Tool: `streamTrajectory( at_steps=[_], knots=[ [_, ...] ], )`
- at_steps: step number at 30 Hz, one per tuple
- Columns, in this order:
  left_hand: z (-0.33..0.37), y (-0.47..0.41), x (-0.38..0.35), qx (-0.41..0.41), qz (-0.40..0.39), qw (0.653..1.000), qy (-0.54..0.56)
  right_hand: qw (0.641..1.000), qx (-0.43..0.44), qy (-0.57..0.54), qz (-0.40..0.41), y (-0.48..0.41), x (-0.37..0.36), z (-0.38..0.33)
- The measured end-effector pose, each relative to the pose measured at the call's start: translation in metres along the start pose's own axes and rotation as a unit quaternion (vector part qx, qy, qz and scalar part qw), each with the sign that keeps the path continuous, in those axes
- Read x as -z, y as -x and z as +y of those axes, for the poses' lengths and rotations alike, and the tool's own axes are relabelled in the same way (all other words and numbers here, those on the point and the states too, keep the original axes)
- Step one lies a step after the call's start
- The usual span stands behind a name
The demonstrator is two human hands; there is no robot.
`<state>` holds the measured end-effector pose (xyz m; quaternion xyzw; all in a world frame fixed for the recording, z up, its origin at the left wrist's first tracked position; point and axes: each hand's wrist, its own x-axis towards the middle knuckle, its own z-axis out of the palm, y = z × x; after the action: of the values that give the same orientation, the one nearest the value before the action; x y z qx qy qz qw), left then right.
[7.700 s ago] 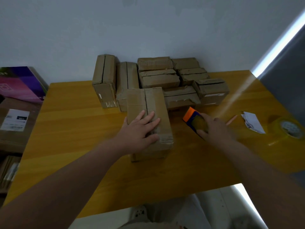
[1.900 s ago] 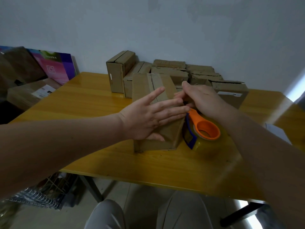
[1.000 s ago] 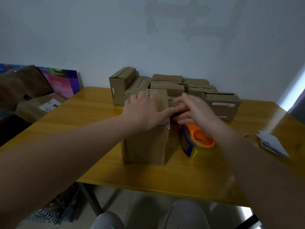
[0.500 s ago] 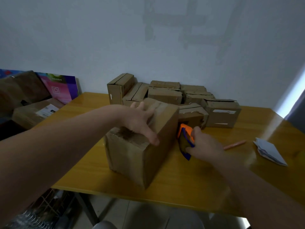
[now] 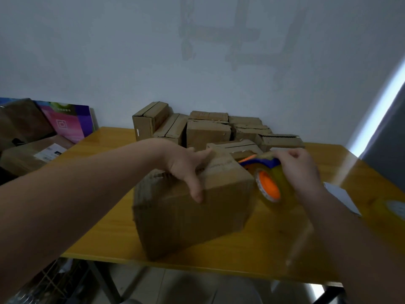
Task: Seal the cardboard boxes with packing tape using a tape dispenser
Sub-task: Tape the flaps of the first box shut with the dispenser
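Whereas the tape dispenser (image 5: 268,185) was earlier low beside the cardboard box (image 5: 197,220), the right hand (image 5: 300,170) now grips it raised at the box's top right edge, while the left hand (image 5: 186,170) still clamps the box top on the table (image 5: 263,249).

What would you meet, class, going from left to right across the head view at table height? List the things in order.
From the left: purple box → carton → tape dispenser → white paper.
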<state>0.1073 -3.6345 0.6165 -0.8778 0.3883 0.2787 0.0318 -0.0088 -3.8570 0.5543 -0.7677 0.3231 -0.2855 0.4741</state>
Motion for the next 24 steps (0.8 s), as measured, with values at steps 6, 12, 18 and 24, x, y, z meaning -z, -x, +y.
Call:
streamTrajectory(
  at_steps=[6,12,18,24],
  knots=[
    [0.027,0.001,0.016,-0.047,-0.065,0.984,-0.161,0.995,0.017,-0.095,0.024,0.003,0.016,-0.021],
    [0.037,-0.007,0.012,-0.078,-0.054,0.967,-0.237,0.989,-0.007,-0.140,-0.042,0.009,0.020,-0.024],
    [0.006,-0.012,0.005,-0.063,0.126,0.935,-0.327,0.984,-0.008,-0.160,-0.073,0.013,0.022,-0.023],
    [-0.034,-0.019,-0.003,0.068,0.353,0.908,-0.217,0.979,-0.011,-0.184,-0.091,0.014,0.022,-0.022]
  ],
)
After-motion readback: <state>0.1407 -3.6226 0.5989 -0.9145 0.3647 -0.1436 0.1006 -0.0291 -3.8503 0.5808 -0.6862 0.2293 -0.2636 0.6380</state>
